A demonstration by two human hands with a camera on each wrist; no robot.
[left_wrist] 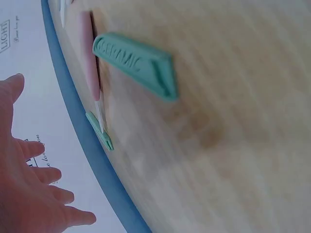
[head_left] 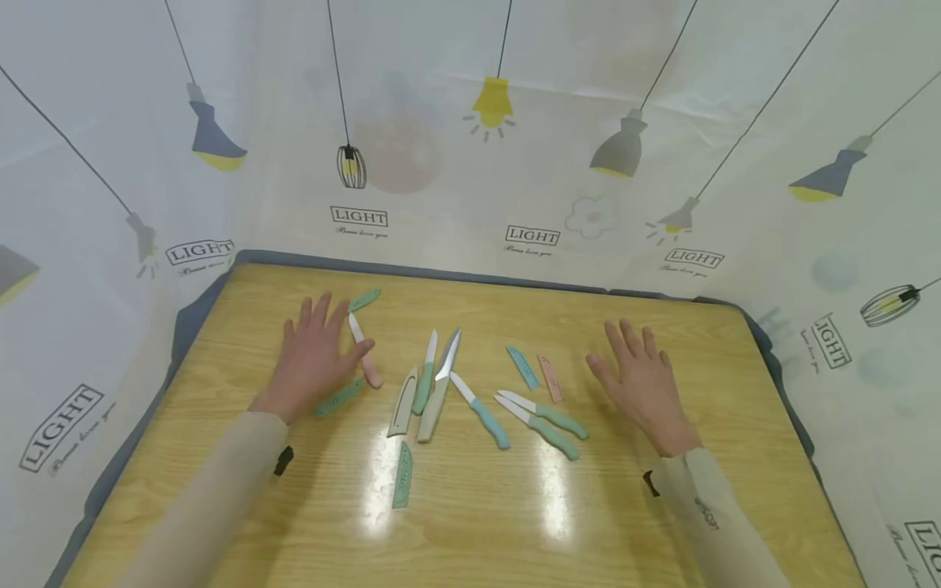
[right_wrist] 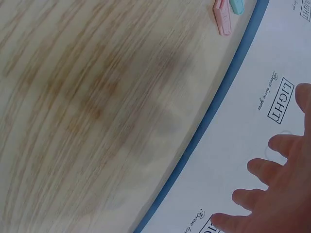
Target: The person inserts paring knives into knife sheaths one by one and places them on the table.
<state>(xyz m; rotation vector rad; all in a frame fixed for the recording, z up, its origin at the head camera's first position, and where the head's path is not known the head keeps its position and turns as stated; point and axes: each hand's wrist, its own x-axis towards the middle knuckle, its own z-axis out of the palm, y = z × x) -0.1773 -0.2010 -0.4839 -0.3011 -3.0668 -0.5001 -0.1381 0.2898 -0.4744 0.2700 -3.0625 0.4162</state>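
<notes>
My left hand (head_left: 312, 363), fingers spread, hovers at the left beside a pink-handled knife (head_left: 365, 351) with a white blade. Green blade covers lie past its fingertips (head_left: 363, 300) and below its palm; the nearer cover (left_wrist: 136, 63) reads "CERAMIC" in the left wrist view. On the right, my right hand (head_left: 639, 384) is spread too, holding nothing, with a pink blade cover (head_left: 550, 378) and a blue cover (head_left: 523, 367) to its left. Between the hands lie a green-handled knife (head_left: 423, 388), a larger beige-handled knife (head_left: 434, 408), a blue-handled knife (head_left: 488, 422) and two more green-handled knives (head_left: 562, 420).
A beige blade cover (head_left: 401, 404) lies beside the middle knives, and another green cover (head_left: 403, 475) sits nearer the front. The wooden table (head_left: 485, 531) is bounded at the back and sides by white printed cloth (head_left: 441, 220) with a blue-grey border.
</notes>
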